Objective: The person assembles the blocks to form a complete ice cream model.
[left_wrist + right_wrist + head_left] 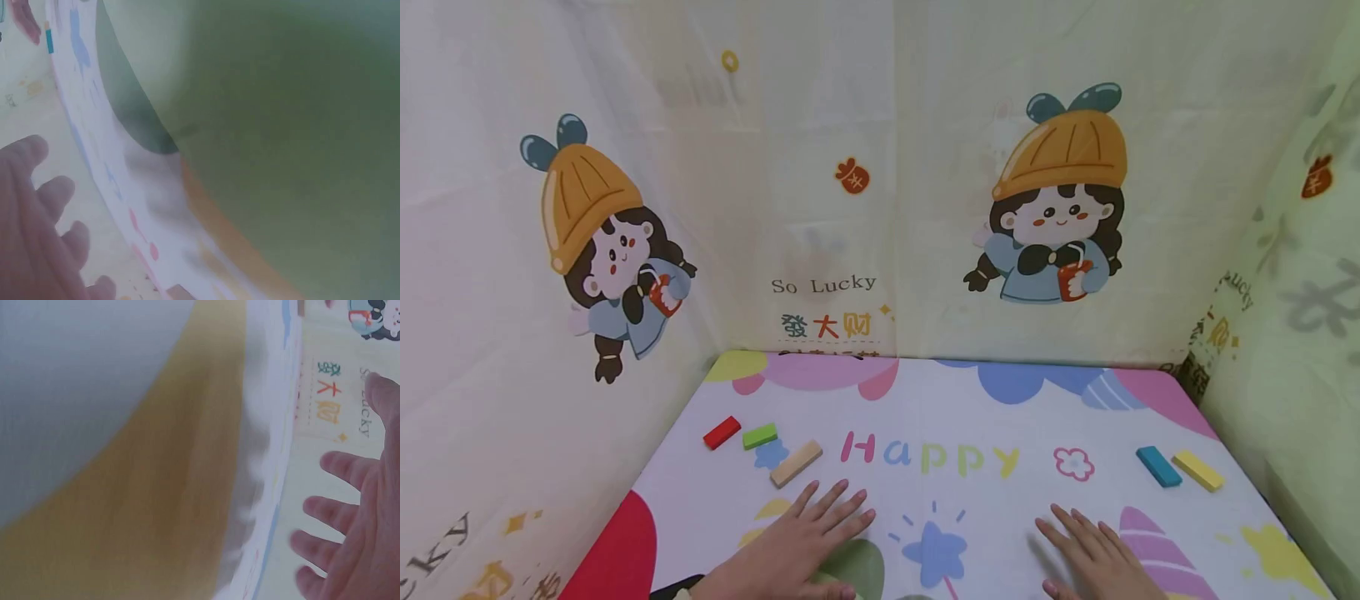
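My left hand [808, 533] is held over the front of the table with its fingers spread and holds nothing. Just beyond its fingertips lies a plain wooden block [796, 463]. Farther left are a green block [760, 436] and a red block [722, 432]. Empty too, my right hand [1093, 550] has its fingers extended toward the back, a shadow beside it. A blue block [1158, 466] and a yellow block [1198, 471] lie side by side beyond it to the right. Both wrist views show loosely spread fingers, the left hand [31, 231] and right hand [365, 512], with nothing in them.
A patterned cloth [925, 408] printed with "Happy" covers the table. Pale printed curtains [925, 208] hang behind it and along both sides. Between the two groups of blocks runs the printed lettering.
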A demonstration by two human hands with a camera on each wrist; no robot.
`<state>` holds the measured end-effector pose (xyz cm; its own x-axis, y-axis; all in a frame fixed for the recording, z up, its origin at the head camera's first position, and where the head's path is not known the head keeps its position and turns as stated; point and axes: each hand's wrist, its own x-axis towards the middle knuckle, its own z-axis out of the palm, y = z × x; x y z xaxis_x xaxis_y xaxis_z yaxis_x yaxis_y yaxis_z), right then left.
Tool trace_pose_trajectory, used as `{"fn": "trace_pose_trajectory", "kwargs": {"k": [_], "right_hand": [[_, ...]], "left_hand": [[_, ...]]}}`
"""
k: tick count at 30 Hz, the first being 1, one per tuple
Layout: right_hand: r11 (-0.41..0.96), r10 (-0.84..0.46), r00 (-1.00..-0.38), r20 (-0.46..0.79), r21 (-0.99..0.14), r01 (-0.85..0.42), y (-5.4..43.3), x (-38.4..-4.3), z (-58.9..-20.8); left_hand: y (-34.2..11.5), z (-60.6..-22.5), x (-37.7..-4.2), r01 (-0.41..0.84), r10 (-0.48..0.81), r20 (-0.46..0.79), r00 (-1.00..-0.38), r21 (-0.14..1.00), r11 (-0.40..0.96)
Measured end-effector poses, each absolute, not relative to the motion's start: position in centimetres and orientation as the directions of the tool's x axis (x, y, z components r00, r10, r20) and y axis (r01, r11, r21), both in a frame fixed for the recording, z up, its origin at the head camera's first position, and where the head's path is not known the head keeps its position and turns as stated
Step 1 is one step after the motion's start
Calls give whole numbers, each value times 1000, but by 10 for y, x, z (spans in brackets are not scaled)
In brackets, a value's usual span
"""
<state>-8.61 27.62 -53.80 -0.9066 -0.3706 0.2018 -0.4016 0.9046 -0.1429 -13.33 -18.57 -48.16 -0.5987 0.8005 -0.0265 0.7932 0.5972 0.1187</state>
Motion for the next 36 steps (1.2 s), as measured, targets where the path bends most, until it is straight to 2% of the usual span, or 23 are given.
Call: {"fn": "trace_pose_trajectory", "kwargs": {"k": [5, 15, 24, 27, 30, 36], "right_hand": [[894, -381, -918, 113, -209, -397, 280, -88, -539], [909, -325, -941, 94, -243, -338, 283, -88, -532], [954, -158, -981, 114, -239, -182, 326, -116, -507], [954, -101, -979, 174, -263, -146, 349, -128, -505], [946, -33, -984, 175, -311, -87, 370, -140, -504], [914, 138, -988, 64, -391, 103, 395, -154, -509]], "left_hand": [[-187, -487, -135, 806, 808, -3, -589, 68, 588], [-189, -487, -140, 783, 783, 13, -622, -14, 622], [-213, -486, -170, 562, 563, -51, -825, 30, 826], [-222, -490, -179, 513, 514, 2, -858, 58, 856], [-229, -495, -185, 472, 470, 43, -881, 125, 873], [-234, -502, -190, 368, 379, 10, -925, 261, 893]]}}
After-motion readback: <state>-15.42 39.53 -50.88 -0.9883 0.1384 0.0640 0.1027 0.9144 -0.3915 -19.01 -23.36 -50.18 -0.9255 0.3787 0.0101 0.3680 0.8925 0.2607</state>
